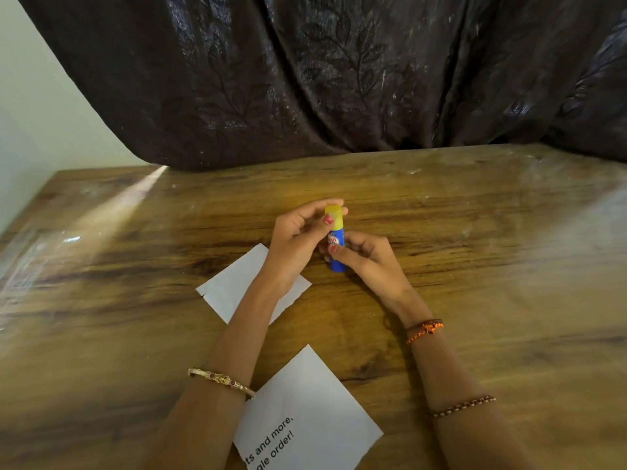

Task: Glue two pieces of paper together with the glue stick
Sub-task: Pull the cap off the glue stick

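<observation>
Near the middle of the frame, above a wooden table [475, 232], held upright between both hands: a glue stick [336, 244], blue-bodied with a yellow cap [334, 217] still on. Left hand [298, 239] curled over the top, thumb and fingertips pinched on the cap. Right hand [364, 259] lower, thumb and fingers wrapped and pressed around the blue barrel. Red-painted nails seen on both thumbs.

Below and left of the hands, flat on the table, partly covered by the left forearm: a blank piece of paper [230, 286] with a small tear at its left corner. Lower centre of the frame, well apart from the first: a second piece of paper with printed text [312, 415], its left part hidden under the left arm.

On the left forearm, a gold bangle [220, 381]; on the right wrist, an orange thread band [424, 330], and lower down a beaded bracelet [461, 407]. Across the top of the frame, a dark leaf-patterned curtain [339, 79]; at upper left, a pale wall [34, 113].
</observation>
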